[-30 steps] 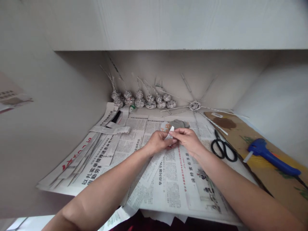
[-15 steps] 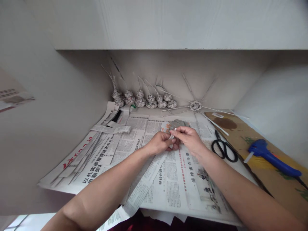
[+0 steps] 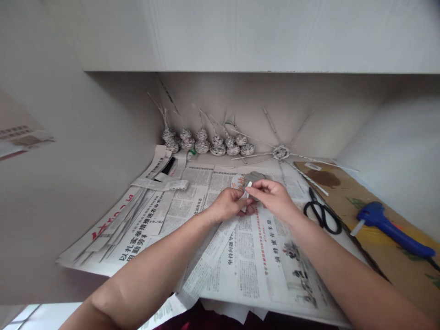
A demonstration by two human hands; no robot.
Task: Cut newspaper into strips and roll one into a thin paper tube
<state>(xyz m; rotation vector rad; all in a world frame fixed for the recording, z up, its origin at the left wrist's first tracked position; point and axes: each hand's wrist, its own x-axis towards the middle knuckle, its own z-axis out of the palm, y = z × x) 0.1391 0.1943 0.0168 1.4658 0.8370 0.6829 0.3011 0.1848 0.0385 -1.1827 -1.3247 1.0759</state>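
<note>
My left hand [image 3: 231, 204] and my right hand [image 3: 273, 196] meet over the newspaper-covered table. Both pinch one newspaper strip [image 3: 208, 269], whose long tail slants down towards me past the table's front edge. Its upper end is a small white tip [image 3: 249, 185] between my fingertips, which looks rolled or folded; my fingers hide most of it. Just beyond my hands lies a grey crumpled thing [image 3: 255, 176], partly covered, whose kind I cannot make out.
Several woven paper gourds [image 3: 217, 145] stand along the back wall, beside a spoked paper weave [image 3: 281, 152]. Cut newspaper strips [image 3: 118, 215] lie left. Right are black-handled scissors [image 3: 323, 215] and a blue glue gun [image 3: 392, 227] on cardboard [image 3: 343, 183]. A low overhang [image 3: 261, 50] sits above.
My right fingers have shifted slightly on the strip, and more of its white tip shows. The whole view has moved a little; the other things lie as before.
</note>
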